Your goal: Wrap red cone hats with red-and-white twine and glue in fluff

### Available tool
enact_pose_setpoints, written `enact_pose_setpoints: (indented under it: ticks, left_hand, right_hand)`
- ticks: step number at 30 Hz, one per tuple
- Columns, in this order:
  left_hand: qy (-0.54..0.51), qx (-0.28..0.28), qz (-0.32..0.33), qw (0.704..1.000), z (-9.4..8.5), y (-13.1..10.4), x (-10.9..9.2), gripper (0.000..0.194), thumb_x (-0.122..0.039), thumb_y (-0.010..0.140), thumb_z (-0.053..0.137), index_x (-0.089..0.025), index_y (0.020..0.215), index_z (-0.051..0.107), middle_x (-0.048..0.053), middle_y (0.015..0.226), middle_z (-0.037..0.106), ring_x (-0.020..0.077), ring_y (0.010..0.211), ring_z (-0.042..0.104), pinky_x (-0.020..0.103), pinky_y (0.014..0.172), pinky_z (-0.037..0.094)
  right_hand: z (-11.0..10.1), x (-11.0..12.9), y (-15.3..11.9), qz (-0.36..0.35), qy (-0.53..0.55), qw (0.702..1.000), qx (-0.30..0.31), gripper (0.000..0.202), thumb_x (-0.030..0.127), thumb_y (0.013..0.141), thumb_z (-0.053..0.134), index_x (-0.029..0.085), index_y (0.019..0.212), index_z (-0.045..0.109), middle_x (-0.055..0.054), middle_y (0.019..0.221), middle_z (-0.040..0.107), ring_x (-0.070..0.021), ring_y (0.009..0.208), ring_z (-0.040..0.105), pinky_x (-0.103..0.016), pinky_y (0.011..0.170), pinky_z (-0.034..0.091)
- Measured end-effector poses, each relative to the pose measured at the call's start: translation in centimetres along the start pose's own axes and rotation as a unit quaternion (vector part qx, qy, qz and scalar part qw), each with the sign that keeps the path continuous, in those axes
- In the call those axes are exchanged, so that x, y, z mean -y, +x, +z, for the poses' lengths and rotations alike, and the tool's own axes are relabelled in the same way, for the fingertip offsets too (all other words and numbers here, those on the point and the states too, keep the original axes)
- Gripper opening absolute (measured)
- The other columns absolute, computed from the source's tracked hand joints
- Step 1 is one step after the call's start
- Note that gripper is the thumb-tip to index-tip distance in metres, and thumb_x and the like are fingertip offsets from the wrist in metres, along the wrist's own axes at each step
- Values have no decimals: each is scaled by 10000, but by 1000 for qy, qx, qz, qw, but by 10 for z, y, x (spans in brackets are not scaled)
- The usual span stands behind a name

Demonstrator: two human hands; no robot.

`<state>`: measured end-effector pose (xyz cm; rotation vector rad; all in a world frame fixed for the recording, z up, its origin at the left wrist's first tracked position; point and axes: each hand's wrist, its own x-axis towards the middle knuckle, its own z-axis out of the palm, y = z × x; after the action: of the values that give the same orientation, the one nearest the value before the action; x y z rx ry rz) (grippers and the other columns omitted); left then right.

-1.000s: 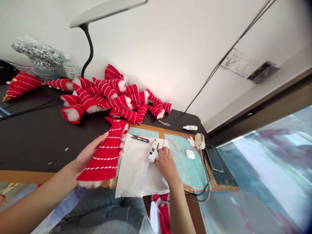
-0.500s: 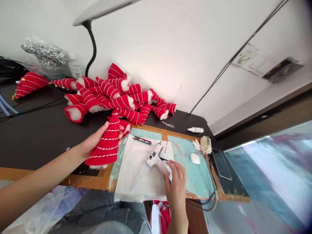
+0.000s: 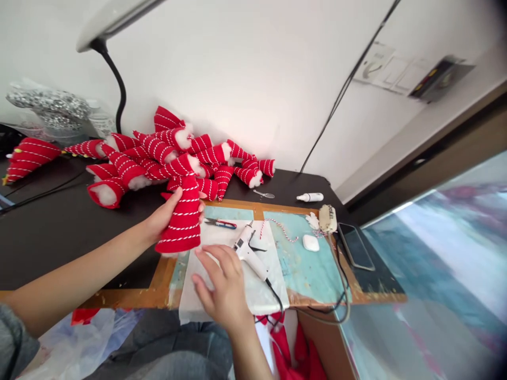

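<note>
My left hand (image 3: 168,214) grips a red stuffed fabric cone (image 3: 182,219) wound with white twisted cord, its tip up and white filling at its base. Just right of the cone's base, my right hand (image 3: 224,285) hovers with fingers spread, holding nothing. A white hot glue gun (image 3: 252,259) lies on a white sheet (image 3: 263,293) beyond and right of that hand, which hides part of it. Small thread snips (image 3: 222,224) rest at the sheet's far edge. A piece of red-and-white twisted cord (image 3: 282,228) curves to their right.
Several similar red cones (image 3: 158,155) are heaped against the wall. A small white bottle (image 3: 310,197), a clear spoon (image 3: 264,195), a white case (image 3: 311,243), an extension socket (image 3: 327,218) and a phone (image 3: 355,247) lie around the right side. A lamp (image 3: 114,79) stands behind.
My right hand has left the glue gun's handle and moved left toward the cone. The cone in my left hand has turned more upright. The view has shifted right.
</note>
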<state>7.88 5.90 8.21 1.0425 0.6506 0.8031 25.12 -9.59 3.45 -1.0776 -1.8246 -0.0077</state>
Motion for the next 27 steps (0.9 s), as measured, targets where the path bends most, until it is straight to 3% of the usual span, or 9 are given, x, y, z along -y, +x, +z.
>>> enact_pose_setpoints:
  ticks: [3,6,9,13,17,21,23,25,27]
  left_hand:
    - [-33,3,-18,999,21,-3,5,572,-604,1128,246,-218,1316,625,79,999,769,253,959,742,389,806,610]
    - [-61,-8,-21,998,27,-6,6,534,-606,1127,302,-215,1361,581,79,1031,766,242,953,746,363,801,616]
    - [-82,-29,-21,996,22,-7,6,519,-606,1114,374,-193,1370,556,85,1040,755,230,913,744,335,780,626]
    - [-106,-47,-28,993,16,-5,9,505,-595,1094,451,-174,1347,566,79,1002,741,218,843,741,304,722,633]
    - [-102,-52,-33,993,15,-8,15,465,-583,1067,537,-188,1303,602,66,941,736,228,770,746,285,600,606]
    - [-63,-90,-9,994,4,2,16,454,-573,1013,650,-187,1251,635,59,873,741,245,711,747,311,576,610]
    - [-37,-134,20,990,-4,20,-1,434,-557,1016,647,-168,1208,656,67,845,747,251,692,739,331,582,613]
    - [-11,-187,56,981,-9,46,-36,416,-524,1050,594,-134,1177,664,83,851,757,253,700,729,359,617,625]
    - [8,-219,102,970,-8,75,-81,441,-506,1100,489,-111,1202,656,104,963,774,252,790,734,402,724,644]
  right_hand:
    - [18,9,14,-12,-14,1000,2,422,355,1099,549,174,1475,610,-144,1351,714,-277,1270,642,-448,1133,549]
    - [23,9,9,6,-11,1000,-9,371,288,1090,523,193,1427,647,-139,1300,713,-271,1233,654,-454,1099,574]
    - [22,8,-1,8,5,1000,-24,384,219,1062,515,190,1425,638,-139,1264,707,-265,1232,658,-468,1094,583]
    - [23,7,-3,4,-5,1000,-14,513,248,1054,520,150,1558,514,-193,1515,595,-298,1464,543,-497,1174,547]
    - [26,8,-2,8,-23,1000,6,542,256,1053,527,161,1585,482,-190,1579,575,-301,1492,545,-483,1169,563]
    - [38,4,-11,12,-22,997,-68,498,204,1040,502,174,1536,529,-179,1479,671,-312,1411,628,-464,1104,592]
    - [49,-2,-19,21,27,989,-146,307,219,1060,471,240,1301,660,-116,1159,788,-279,1103,756,-412,929,625]
    - [61,-8,-26,58,88,977,-186,231,256,1085,454,266,1033,678,-44,853,743,-222,800,721,-344,738,566]
    - [68,-10,-30,130,148,964,-179,295,326,1103,453,251,884,635,-22,754,667,-194,702,647,-318,660,477]
